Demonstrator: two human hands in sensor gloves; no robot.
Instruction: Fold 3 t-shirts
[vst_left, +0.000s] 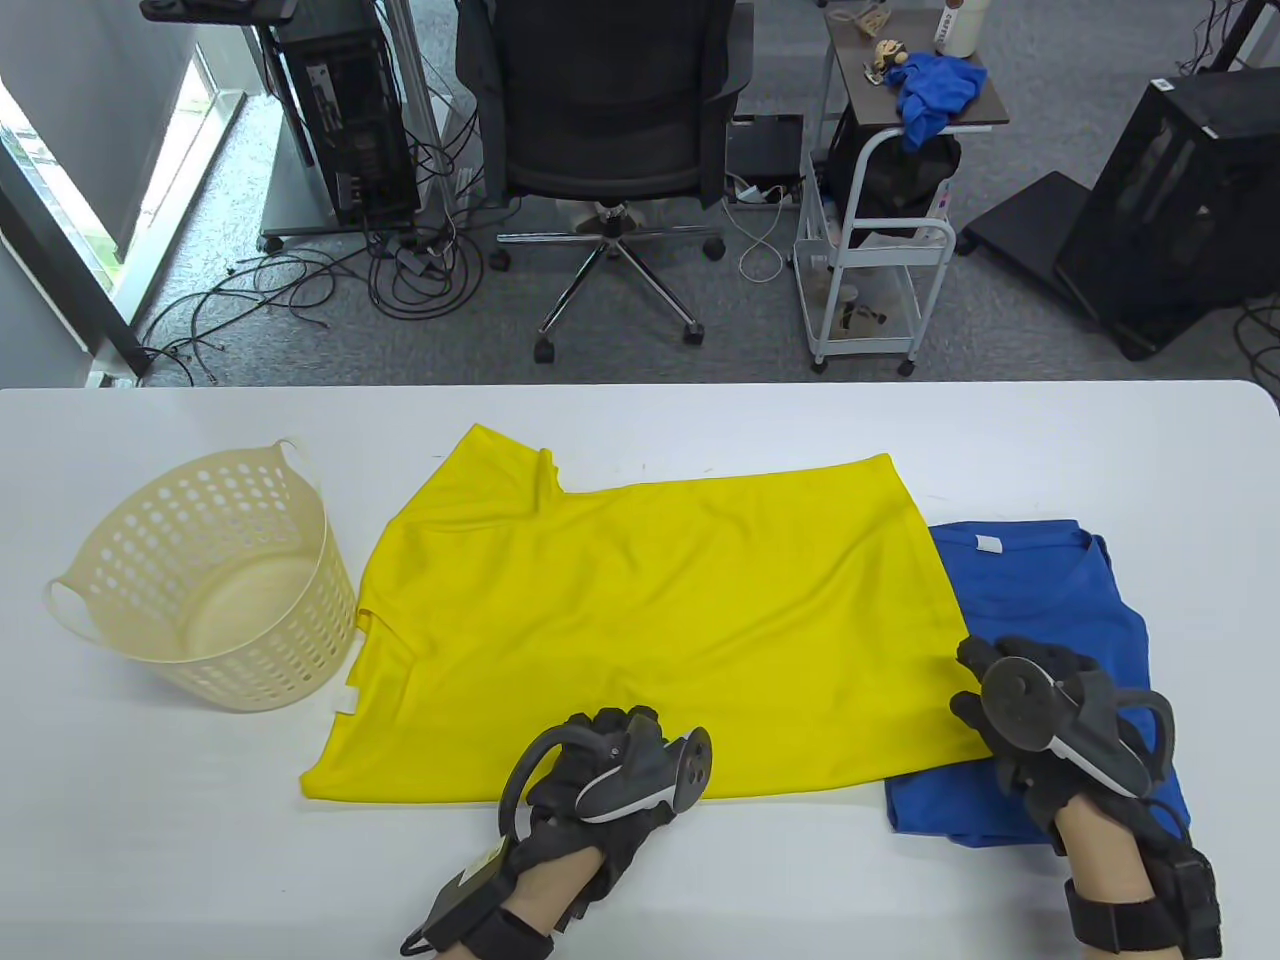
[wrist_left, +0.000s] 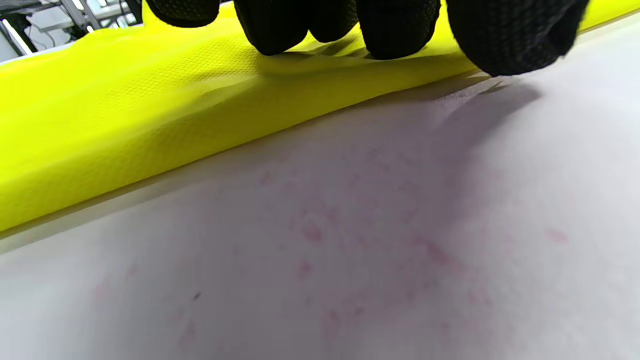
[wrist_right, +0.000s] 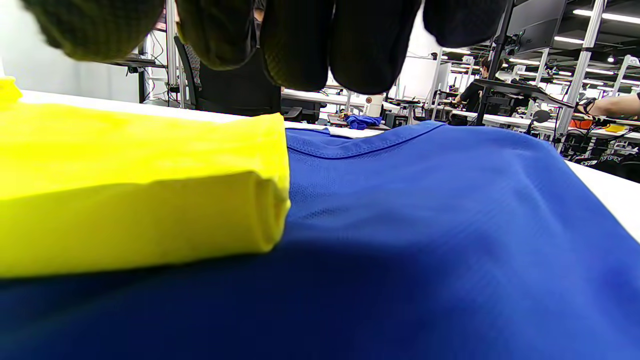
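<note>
Table (vst_left: 150, 860), white and broad, carries everything. Yellow t-shirt (vst_left: 650, 620) is the landmark: it lies flat with its long axis running left to right, collar end toward the basket, hem end lapping over the blue t-shirt (vst_left: 1060, 610) that lies under its right edge. Cream perforated basket (vst_left: 205, 580) stands just beside the yellow shirt's left side, apart from it.

Left hand (vst_left: 610, 775) sits at the middle of the yellow shirt's near edge; in the left wrist view its fingertips (wrist_left: 390, 30) come down onto that edge, close together, though whether they pinch the cloth or only press it cannot be told. Right hand (vst_left: 1050, 715) is at the shirt's near right corner; its fingers (wrist_right: 300, 45) hang bunched just above the cloth, touching nothing that shows.

Both hands lie along the near long edge, so the shirt stretches away from the fingers, probably for a lengthwise fold away from the person.
</note>
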